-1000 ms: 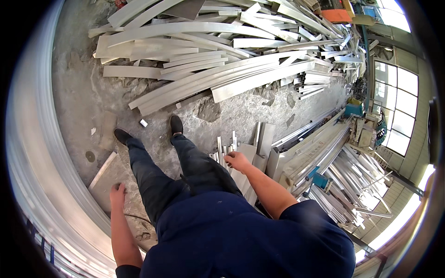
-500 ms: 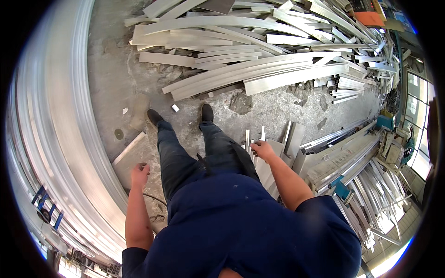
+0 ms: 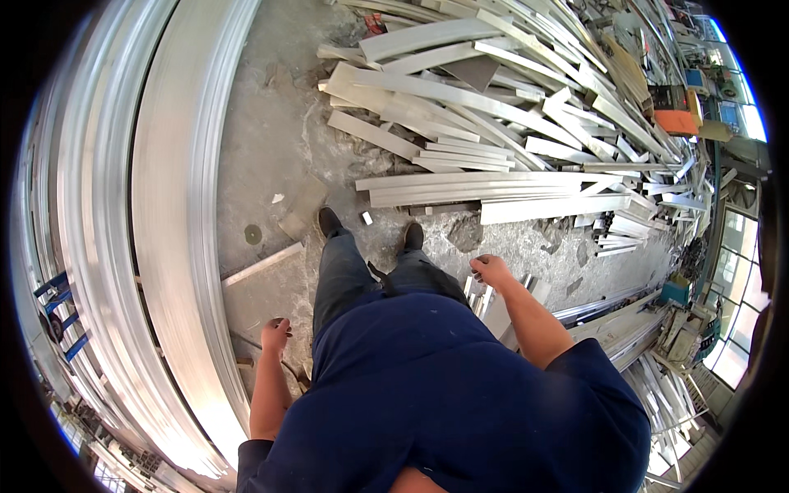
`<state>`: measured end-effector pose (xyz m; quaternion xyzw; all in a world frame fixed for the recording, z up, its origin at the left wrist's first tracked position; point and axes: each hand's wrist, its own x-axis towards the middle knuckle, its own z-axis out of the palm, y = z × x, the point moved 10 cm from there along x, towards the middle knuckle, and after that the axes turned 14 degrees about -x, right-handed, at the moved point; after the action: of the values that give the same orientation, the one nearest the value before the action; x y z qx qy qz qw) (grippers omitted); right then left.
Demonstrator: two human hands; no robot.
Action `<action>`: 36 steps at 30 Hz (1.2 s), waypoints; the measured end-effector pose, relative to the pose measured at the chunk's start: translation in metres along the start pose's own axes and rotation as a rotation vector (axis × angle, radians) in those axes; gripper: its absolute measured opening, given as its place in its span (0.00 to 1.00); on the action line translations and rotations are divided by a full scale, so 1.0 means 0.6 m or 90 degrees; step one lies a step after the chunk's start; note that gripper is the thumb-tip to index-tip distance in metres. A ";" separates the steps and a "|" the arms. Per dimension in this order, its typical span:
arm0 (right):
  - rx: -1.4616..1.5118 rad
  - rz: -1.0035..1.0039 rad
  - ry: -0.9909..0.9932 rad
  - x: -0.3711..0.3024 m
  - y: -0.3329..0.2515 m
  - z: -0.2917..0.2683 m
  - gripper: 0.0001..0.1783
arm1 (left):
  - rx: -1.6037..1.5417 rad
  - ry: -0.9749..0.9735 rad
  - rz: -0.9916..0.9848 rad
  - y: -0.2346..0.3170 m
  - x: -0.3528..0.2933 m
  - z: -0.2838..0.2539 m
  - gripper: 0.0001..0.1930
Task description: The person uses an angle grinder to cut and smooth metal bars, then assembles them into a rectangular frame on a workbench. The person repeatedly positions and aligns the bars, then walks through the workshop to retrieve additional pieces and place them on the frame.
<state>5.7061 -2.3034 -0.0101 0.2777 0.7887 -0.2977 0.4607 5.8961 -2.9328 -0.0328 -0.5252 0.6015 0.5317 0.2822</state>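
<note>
Both arms hang at my sides, bent a little. My left hand (image 3: 277,333) is loosely curled with its fingers a bit apart; I see nothing in it. Nearest to it is a stack of long aluminium profiles (image 3: 177,197) along the left, with a gap between. In front of my right hip is my right hand (image 3: 491,269), fingers half bent and apart, also with nothing visible in it. Behind that hand, lower down, a few upright metal offcuts (image 3: 538,289) show in part. My dark shoes (image 3: 412,237) are on the grey concrete floor (image 3: 271,123).
A large heap of loose metal strips (image 3: 460,90) spreads over the floor ahead. A small white block (image 3: 366,218) lies between my feet. A flat strip (image 3: 263,264) lies near the left stack. At the right stand long machinery and a rack of offcuts (image 3: 670,403).
The view has shifted left, so the profile stack shows wider and the heap sits further right. My feet have shifted relative to the floor. Both hands remain at my sides, still without anything visible in them.
</note>
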 end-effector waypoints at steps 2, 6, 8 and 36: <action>0.004 -0.011 0.019 -0.013 -0.060 -0.002 0.20 | 0.006 -0.001 -0.006 0.017 0.013 -0.040 0.18; -0.012 -0.044 0.006 -0.036 -0.164 0.020 0.20 | 0.006 0.035 0.013 0.081 0.047 -0.136 0.18; -0.061 -0.060 -0.019 -0.018 -0.217 0.048 0.20 | 0.000 0.090 0.042 0.115 0.058 -0.215 0.18; 0.009 -0.175 0.234 0.306 -1.196 -0.180 0.29 | 0.274 -0.079 0.092 1.157 0.464 -0.398 0.12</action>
<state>5.0570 -2.6743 0.0223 0.2206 0.8877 -0.3076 0.2621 5.2210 -3.3301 0.0210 -0.3746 0.7187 0.4411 0.3854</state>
